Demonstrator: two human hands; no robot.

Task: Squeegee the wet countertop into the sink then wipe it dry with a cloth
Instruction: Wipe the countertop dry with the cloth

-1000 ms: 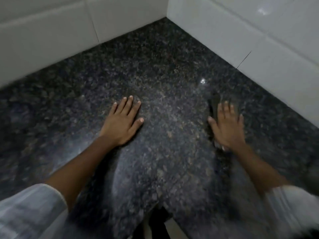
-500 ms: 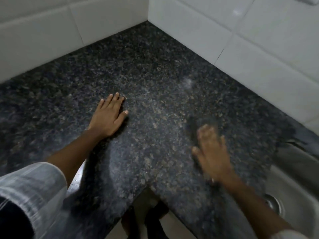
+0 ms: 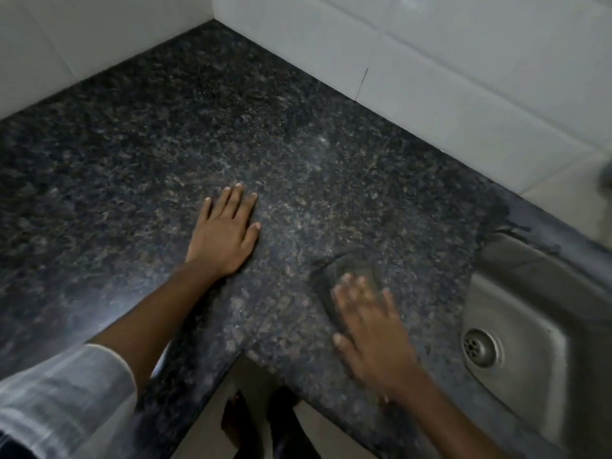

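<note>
On the dark speckled countertop (image 3: 139,167), the left hand (image 3: 223,236) lies flat, fingers spread. Nearer the steel sink (image 3: 523,329), the right hand (image 3: 371,329) — blurred — presses palm-down on a dark cloth (image 3: 344,276), fingers extended rather than curled around it. White wall tiles (image 3: 463,77) meet behind — a corner.

White wall tiles (image 3: 430,61) meeting in a corner, pale floor (image 3: 248,385) below, bare feet (image 3: 238,422)

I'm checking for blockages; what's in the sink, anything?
Empty as far as shown: the sink basin is bare steel, drain uncovered. Its right part is out of frame.
</note>
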